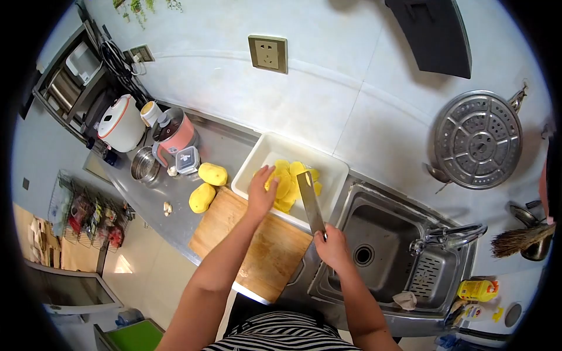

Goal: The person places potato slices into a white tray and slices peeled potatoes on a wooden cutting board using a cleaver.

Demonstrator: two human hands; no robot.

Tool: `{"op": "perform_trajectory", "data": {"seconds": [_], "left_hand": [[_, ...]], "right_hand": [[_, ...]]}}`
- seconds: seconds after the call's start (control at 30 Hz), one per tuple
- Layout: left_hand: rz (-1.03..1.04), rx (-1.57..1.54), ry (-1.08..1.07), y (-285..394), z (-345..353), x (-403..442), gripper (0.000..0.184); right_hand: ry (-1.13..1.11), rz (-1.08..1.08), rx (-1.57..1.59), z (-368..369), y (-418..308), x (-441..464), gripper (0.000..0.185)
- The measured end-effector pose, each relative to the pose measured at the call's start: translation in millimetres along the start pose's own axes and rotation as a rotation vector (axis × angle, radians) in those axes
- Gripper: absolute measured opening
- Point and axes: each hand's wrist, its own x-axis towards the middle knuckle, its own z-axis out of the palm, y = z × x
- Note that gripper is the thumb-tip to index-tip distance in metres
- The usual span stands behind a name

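My right hand (pixel 335 248) grips a kitchen knife (pixel 311 205) by its handle. The broad blade reaches over the white tray (pixel 249 161), and a bit of yellow shows on the blade near its tip. Yellow potato slices (pixel 285 184) lie heaped inside the tray. At the heap's left side is my left hand (pixel 261 190), fingers stretched out and apart, against or just over the slices. Below the tray a wooden cutting board (pixel 275 248) lies partly under my left forearm. Two peeled potatoes (pixel 212 174) (pixel 202 198) sit left of the board.
A steel sink (pixel 380 234) with a faucet (pixel 451 234) is on the right. To the left stand a lidded plastic box (pixel 187 159), a pink pot (pixel 175 133), a metal bowl (pixel 145 164) and a rice cooker (pixel 122 124). Garlic cloves (pixel 168 209) lie near the counter's edge.
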Motion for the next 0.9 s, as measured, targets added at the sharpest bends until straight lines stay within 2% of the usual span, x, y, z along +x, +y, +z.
{"op": "perform_trajectory", "data": {"seconds": [0.13,0.17,0.23,0.33,0.47,0.53,0.67,0.7,0.77,0.87,0.9], "left_hand": [[0.25,-0.07,-0.198,65.9,6.3,-41.2,0.052],[0.249,-0.07,-0.198,69.3,10.3,-49.4,0.052],[0.504,-0.084,-0.39,71.8,16.3,-62.3,0.058],[0.571,-0.022,-0.389,65.0,19.5,-66.7,0.064],[0.542,-0.066,-0.334,50.2,18.6,-52.2,0.067],[0.422,0.054,-0.304,41.5,13.1,-45.6,0.069],[0.229,0.214,-0.279,30.3,-10.4,-39.3,0.052],[0.325,0.131,-0.096,26.5,-15.9,-41.4,0.036],[0.297,0.134,-0.034,14.2,-37.6,-44.9,0.033],[0.289,0.205,0.122,-22.2,-72.8,-52.7,0.032],[0.195,0.237,0.203,-35.8,-82.8,-55.9,0.032]], "right_hand": [[-0.04,0.018,0.054,5.0,7.2,0.9,0.023],[-0.064,0.025,0.105,7.7,11.8,0.5,0.023],[-0.065,0.015,0.186,14.7,23.5,-1.7,0.02],[-0.088,0.029,0.329,13.1,25.9,-9.2,0.016],[-0.103,0.119,0.566,4.9,13.3,-21.5,0.013],[-0.08,0.097,0.526,2.5,13.6,-24.2,0.014],[0.013,-0.023,0.36,4.8,28.1,-27.3,0.016],[0.006,-0.028,0.359,3.2,25.8,-29.5,0.016],[0.035,0.061,0.377,0.8,18.0,-34.7,0.017],[0.06,0.035,0.329,3.3,29.3,-40.3,0.016],[0.027,0.087,0.401,-1.5,18.4,-46.4,0.015]]}}
